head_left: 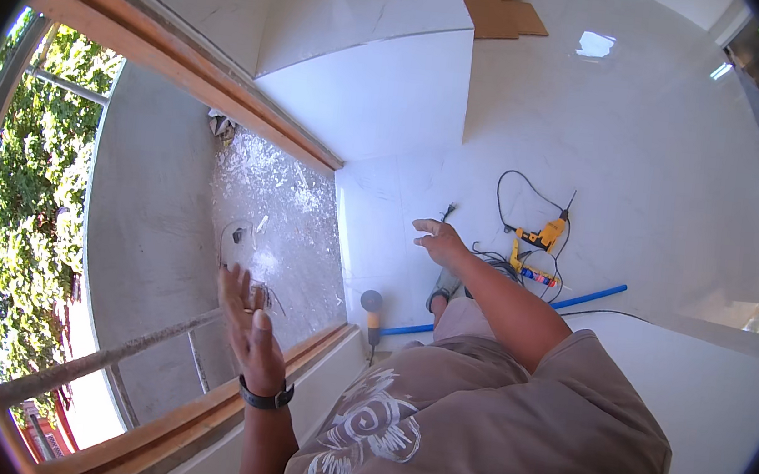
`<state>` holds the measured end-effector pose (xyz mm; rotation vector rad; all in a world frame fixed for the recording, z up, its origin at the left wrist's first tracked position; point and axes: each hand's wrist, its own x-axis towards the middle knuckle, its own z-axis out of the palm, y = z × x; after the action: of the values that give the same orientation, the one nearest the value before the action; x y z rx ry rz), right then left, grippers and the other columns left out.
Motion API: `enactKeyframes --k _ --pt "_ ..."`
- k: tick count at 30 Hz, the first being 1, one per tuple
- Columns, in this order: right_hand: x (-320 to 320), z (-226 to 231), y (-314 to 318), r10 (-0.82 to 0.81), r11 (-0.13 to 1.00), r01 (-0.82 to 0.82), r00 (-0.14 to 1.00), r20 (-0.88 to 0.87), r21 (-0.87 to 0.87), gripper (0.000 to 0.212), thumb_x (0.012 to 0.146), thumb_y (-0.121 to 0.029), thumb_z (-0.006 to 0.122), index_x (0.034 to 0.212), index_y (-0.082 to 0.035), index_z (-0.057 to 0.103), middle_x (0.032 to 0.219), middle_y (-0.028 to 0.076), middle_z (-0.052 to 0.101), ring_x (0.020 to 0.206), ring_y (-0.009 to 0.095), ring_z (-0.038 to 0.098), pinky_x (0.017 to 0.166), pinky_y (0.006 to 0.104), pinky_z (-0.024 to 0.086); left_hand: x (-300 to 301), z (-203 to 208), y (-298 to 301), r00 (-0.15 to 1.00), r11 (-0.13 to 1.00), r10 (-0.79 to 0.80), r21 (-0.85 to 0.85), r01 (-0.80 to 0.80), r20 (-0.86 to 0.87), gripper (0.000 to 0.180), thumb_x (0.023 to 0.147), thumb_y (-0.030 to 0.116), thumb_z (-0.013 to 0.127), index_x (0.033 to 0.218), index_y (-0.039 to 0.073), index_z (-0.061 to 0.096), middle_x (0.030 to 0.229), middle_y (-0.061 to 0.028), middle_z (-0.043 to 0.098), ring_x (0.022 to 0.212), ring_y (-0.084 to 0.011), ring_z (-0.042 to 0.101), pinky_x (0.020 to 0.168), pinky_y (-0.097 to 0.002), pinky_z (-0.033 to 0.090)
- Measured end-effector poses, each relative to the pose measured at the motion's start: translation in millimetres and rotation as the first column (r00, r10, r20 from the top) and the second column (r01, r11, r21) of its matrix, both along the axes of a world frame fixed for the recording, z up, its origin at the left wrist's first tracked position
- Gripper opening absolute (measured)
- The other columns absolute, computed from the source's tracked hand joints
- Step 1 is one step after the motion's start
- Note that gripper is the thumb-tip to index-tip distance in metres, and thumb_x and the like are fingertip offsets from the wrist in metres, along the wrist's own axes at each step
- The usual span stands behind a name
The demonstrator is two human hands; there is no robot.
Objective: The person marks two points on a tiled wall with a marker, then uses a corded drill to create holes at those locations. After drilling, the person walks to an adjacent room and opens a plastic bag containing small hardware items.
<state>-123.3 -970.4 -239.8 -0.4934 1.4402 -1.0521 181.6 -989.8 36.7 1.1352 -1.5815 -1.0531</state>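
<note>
My left hand (249,320) is raised in front of the opening with the wooden frame, a dark watch on its wrist. Its fingers and thumb are apart, and nothing is in it. My right hand (441,242) reaches out over the pale glossy floor, fingers stretched toward the left, and it holds nothing that I can see. A black cord plug (449,211) appears just beyond it. To its right lies a yellow and black power drill (544,234) with a long bit. Beside the drill are a coiled black cable (493,260) and a yellow tool with a blue-red part (536,275).
A blue pipe (593,296) lies across the floor near my feet. A yellow tool with a round grey head (372,314) stands by the wooden frame (188,420). Past the frame are a dusty concrete ledge (149,215) and a metal rail (103,358). Cardboard (502,11) lies at the far side.
</note>
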Motion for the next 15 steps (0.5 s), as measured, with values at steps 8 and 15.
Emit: enactKeyframes --k 8,15 --pt "54.2 176.9 -143.9 0.113 0.957 0.065 0.813 0.572 -0.282 0.102 0.101 -0.076 0.041 0.165 0.0 0.02 0.156 0.02 0.043 0.149 0.032 0.036 0.122 0.0459 0.03 -144.4 -61.1 -156.2 0.752 0.957 -0.083 -0.159 0.243 0.653 0.082 0.107 0.062 0.031 0.157 -0.002 0.04 0.156 -0.0291 0.047 0.155 -0.0371 0.034 0.126 -0.0557 0.022" --pt "-19.6 255.6 -164.8 0.192 0.66 -0.431 0.888 -0.417 -0.615 0.092 0.102 -0.076 0.035 0.161 -0.006 0.037 0.165 0.027 0.034 0.159 0.039 0.022 0.128 0.0541 0.022 -212.5 -101.3 -251.7 0.891 0.644 -0.035 0.672 0.367 -0.453 0.094 0.101 0.077 0.027 0.165 0.007 0.025 0.168 -0.0211 0.028 0.151 -0.0385 0.036 0.123 -0.0568 0.026"
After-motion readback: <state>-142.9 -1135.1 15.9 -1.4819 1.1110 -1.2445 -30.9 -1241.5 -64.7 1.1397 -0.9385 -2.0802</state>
